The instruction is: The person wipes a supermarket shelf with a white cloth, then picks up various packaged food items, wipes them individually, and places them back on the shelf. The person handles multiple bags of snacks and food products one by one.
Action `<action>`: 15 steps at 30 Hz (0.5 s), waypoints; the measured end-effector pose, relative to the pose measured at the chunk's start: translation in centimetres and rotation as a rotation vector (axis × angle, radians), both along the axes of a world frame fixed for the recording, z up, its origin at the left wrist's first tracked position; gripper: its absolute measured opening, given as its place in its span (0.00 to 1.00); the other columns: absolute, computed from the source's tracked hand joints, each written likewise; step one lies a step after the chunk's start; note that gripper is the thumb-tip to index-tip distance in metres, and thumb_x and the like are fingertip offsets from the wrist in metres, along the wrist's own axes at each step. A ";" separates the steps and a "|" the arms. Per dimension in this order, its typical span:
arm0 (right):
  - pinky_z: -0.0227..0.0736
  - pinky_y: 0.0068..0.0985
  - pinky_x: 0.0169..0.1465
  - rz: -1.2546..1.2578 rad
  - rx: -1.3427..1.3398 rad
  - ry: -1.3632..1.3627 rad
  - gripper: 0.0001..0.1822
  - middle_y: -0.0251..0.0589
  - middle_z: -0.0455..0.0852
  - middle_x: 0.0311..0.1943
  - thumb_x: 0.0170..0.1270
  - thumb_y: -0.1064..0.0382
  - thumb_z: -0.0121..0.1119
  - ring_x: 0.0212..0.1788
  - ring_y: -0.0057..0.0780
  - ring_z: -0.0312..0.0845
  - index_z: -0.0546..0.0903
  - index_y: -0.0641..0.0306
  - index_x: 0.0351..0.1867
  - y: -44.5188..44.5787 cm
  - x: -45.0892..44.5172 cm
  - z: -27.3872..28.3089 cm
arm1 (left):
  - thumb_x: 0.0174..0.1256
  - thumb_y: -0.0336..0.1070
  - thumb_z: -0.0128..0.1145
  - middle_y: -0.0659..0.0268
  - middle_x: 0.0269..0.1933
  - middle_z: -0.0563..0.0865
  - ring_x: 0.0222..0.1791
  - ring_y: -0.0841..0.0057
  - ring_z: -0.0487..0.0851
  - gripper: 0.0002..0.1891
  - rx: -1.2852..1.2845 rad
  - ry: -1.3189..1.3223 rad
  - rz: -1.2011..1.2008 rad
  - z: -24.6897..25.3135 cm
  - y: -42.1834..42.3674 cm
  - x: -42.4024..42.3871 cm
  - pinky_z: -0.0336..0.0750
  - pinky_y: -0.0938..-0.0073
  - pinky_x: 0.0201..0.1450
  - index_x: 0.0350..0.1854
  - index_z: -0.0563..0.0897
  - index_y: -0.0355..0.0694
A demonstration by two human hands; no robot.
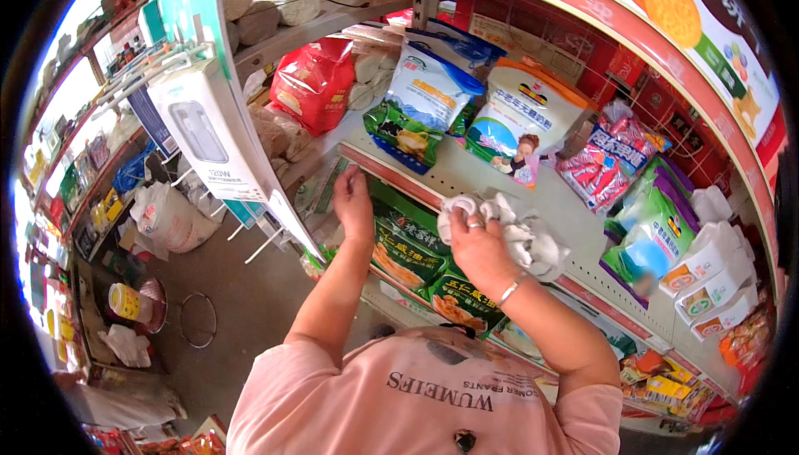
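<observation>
My right hand (480, 243), with a ring and a bracelet, grips a crumpled white cloth (540, 240) at the front of a metal shelf (431, 187). The cloth touches the shelf surface. Off the shelf's left end, my left hand (352, 199) is raised with its fingers drawn together and nothing visible in them. Behind the cloth stand a blue-and-white milk powder bag (421, 105) and an orange-topped bag (524, 118). A pink candy bag (612, 158) leans farther right. Green food packages (406, 255) lie on the level below, partly hidden by my right arm.
A boxed charger (203, 137) hangs from a display panel close to my left arm, with metal hooks (265, 249) jutting out. A red bag (312, 84) lies beyond the shelf's left end. White boxes (711, 274) stand at the right. A wire ring (198, 319) is on the floor.
</observation>
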State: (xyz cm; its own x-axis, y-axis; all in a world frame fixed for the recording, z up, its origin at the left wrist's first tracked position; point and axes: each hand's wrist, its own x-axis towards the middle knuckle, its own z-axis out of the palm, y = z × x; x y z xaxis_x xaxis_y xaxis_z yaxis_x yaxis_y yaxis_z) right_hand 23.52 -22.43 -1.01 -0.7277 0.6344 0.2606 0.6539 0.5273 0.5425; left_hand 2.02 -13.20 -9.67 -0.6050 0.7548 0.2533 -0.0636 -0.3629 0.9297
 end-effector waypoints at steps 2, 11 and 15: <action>0.65 0.30 0.38 -0.006 0.026 0.022 0.15 0.46 0.74 0.50 0.48 0.64 0.53 0.42 0.31 0.71 0.82 0.66 0.37 -1.4 2.5 0.2 | 0.58 0.32 0.54 0.58 0.43 0.80 0.44 0.64 0.77 0.12 0.060 0.490 0.140 2.2 -0.4 1.3 0.68 0.64 0.50 0.45 0.78 0.39; 0.65 0.27 0.36 -0.237 0.093 0.018 0.17 0.35 0.73 0.46 0.48 0.61 0.53 0.38 0.27 0.70 0.79 0.56 0.43 -8.7 12.4 0.7 | 0.57 0.37 0.54 0.56 0.47 0.79 0.48 0.59 0.74 0.12 0.119 1.059 0.254 3.1 2.1 3.3 0.65 0.61 0.54 0.41 0.80 0.38; 0.65 0.27 0.36 -0.291 0.139 0.156 0.14 0.35 0.73 0.42 0.48 0.60 0.53 0.38 0.29 0.70 0.78 0.51 0.39 -9.8 13.6 0.4 | 0.57 0.39 0.54 0.61 0.44 0.82 0.47 0.65 0.76 0.11 0.112 1.069 0.287 2.7 2.4 3.4 0.62 0.61 0.57 0.39 0.80 0.40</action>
